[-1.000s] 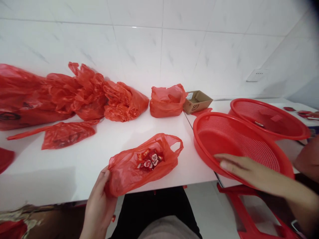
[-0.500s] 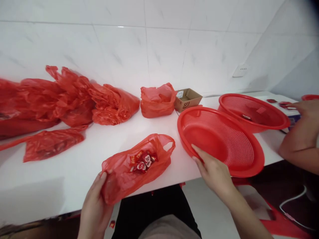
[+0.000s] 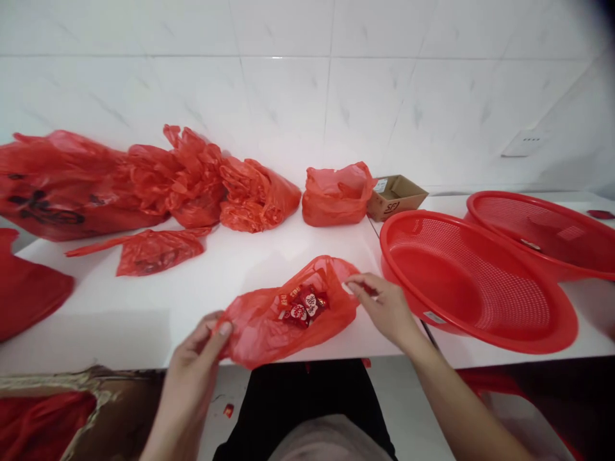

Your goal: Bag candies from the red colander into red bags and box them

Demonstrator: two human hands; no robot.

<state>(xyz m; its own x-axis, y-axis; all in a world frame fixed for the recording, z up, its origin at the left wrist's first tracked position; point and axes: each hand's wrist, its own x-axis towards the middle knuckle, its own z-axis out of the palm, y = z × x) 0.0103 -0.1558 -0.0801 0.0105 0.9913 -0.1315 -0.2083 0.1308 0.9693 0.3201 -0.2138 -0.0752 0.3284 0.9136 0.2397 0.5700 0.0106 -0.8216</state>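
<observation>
Bag (image 3: 266, 333) (packets (image 3: 303, 308) inside, count unclear) lay spread, left hand (image 3: 198, 351) gripping one end, right hand (image 3: 388, 308) pinching the other. Steadiness, I judged, mattered next.

Head view, forward and down

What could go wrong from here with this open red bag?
1. The open red bag lies by the front edge of the white table; a tilt might spill the packets inside.
2. Its plastic looks thin; hard pulling between the left hand and right hand could tear it.
3. The right hand is near the front red basin and might bump it.
</observation>
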